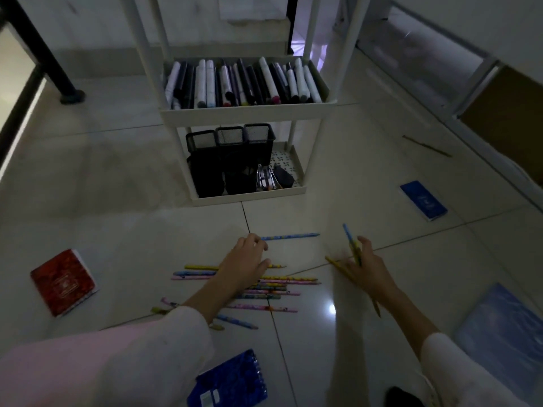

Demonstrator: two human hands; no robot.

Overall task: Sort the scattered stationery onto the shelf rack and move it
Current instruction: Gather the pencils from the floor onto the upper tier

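Note:
A white shelf rack (244, 113) stands on the tiled floor ahead. Its upper tray holds several markers (241, 82); its lower tray holds black mesh pen cups (230, 138). Several colourful pencils (273, 286) lie scattered on the floor in front of me. My left hand (245, 264) rests over the pencil pile with fingers spread, holding nothing that I can see. My right hand (365, 267) grips a few pencils (351, 242), blue and yellow, slightly blurred. One blue pencil (289, 236) lies apart, just beyond my left fingertips.
A red notebook (63, 282) lies at the left, a blue spiral notebook (232, 380) near my left sleeve, a small blue book (423, 199) at the right, a pale blue folder (505, 333) at lower right. A thin stick (426, 146) lies beyond. A black post (72, 95) stands at back left.

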